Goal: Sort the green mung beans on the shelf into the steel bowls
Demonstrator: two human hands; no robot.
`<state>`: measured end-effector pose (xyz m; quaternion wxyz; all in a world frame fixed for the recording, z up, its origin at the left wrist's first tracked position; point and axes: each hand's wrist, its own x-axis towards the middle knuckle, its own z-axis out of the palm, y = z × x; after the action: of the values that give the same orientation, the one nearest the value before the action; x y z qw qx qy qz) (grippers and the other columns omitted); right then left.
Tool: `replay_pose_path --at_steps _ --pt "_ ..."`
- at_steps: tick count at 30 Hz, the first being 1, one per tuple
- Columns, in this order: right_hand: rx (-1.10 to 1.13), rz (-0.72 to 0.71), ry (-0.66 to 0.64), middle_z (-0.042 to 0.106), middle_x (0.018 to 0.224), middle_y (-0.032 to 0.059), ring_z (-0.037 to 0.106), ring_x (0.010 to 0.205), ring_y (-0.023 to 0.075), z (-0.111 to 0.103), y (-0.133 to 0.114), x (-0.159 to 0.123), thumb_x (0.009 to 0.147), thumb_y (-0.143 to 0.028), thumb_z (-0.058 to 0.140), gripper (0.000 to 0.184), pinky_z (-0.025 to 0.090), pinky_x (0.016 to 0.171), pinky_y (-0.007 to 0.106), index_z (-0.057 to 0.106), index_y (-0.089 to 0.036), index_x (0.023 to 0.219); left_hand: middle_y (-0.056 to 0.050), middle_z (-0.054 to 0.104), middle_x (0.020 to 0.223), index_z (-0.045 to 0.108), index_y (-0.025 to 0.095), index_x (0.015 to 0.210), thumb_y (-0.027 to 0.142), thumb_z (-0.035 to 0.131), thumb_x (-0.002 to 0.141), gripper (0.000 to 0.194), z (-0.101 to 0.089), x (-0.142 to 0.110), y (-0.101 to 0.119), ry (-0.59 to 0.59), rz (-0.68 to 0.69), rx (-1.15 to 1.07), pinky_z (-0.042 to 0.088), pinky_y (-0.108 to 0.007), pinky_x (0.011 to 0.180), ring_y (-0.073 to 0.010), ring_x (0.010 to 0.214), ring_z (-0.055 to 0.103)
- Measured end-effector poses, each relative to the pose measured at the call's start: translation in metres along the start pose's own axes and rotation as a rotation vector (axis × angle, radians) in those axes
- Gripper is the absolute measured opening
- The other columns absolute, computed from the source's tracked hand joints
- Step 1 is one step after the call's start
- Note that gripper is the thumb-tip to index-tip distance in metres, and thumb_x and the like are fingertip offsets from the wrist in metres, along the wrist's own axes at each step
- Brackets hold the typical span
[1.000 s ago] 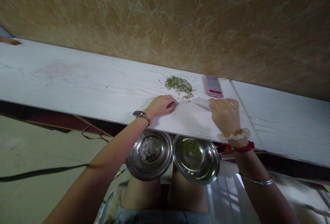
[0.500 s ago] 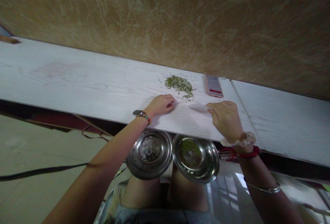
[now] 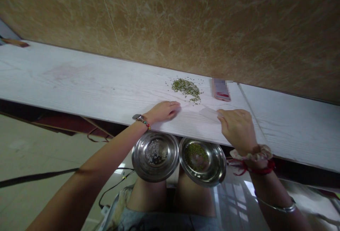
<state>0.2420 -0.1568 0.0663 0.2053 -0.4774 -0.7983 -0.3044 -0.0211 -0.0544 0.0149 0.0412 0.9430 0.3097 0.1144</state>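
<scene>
A loose pile of mung beans (image 3: pixel 186 86) with white grains among them lies on the white tabletop (image 3: pixel 106 78). My left hand (image 3: pixel 164 111) rests low on the tabletop just in front of the pile, its fingers stretched toward the right and the thumb apart below them. Pinched between the thumb and fingers of my right hand (image 3: pixel 237 126) is a thin whitish sheet (image 3: pixel 209 113), slanting down to the tabletop near the pile. Two steel bowls sit at the table's front edge over my legs: the left bowl (image 3: pixel 138 165) holds white rice-like grains (image 3: pixel 156 151), the right one (image 3: pixel 219 169) green mung beans (image 3: pixel 196 155).
A phone (image 3: pixel 221 90) in a pink case lies right of the pile, close to the marbled wall (image 3: pixel 170 22). A seam crosses the tabletop on the right. At the far left is a brown object (image 3: pixel 16 42). A dark strap (image 3: pixel 39 177) and a cable (image 3: pixel 106 192) are below.
My left hand has shifted slightly down and its fingers look straighter. My right hand and the sheet have moved a little right and down. The view has shifted slightly.
</scene>
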Motion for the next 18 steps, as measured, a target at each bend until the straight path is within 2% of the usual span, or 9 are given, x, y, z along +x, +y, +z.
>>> replay_pose_path --at_steps 5,11,14,18 --pt "0.016 0.010 -0.049 0.070 0.073 0.0039 0.058 0.071 0.0193 0.000 -0.012 0.001 0.089 -0.015 0.046 0.019 0.037 0.077 0.033 0.065 -0.016 0.092 -0.009 0.059 0.133 0.060 0.018 0.117 0.026 0.041 0.093 0.031 -0.015 -0.033 -0.017 -0.048 -0.007 0.059 0.044 -0.032 0.097 -0.0190 0.112 0.060" --pt "0.108 -0.045 -0.058 0.067 0.070 0.0036 0.055 0.070 0.0184 -0.007 -0.041 0.015 0.090 -0.015 0.045 0.020 0.036 0.075 0.032 0.065 -0.017 0.089 -0.009 0.055 0.137 0.057 0.018 0.124 0.029 0.038 0.095 0.037 -0.025 -0.075 -0.041 -0.047 -0.070 0.079 0.042 -0.034 0.101 -0.0189 0.115 0.059" --pt "0.172 -0.083 -0.052 0.065 0.069 0.0043 0.053 0.069 0.0185 -0.013 -0.058 0.024 0.090 -0.013 0.044 0.021 0.037 0.073 0.032 0.065 -0.016 0.086 -0.011 0.054 0.138 0.057 0.016 0.123 0.029 0.039 0.093 0.037 -0.025 -0.086 -0.046 -0.037 -0.110 0.068 0.042 -0.035 0.102 -0.0208 0.119 0.057" --pt "0.269 -0.126 -0.034 0.063 0.067 0.0042 0.050 0.066 0.0184 -0.022 -0.082 0.034 0.087 -0.010 0.045 0.020 0.037 0.070 0.031 0.065 -0.014 0.082 -0.012 0.055 0.137 0.057 0.014 0.123 0.028 0.040 0.091 0.038 -0.024 -0.088 -0.046 -0.023 -0.148 0.053 0.042 -0.035 0.102 -0.0210 0.120 0.056"
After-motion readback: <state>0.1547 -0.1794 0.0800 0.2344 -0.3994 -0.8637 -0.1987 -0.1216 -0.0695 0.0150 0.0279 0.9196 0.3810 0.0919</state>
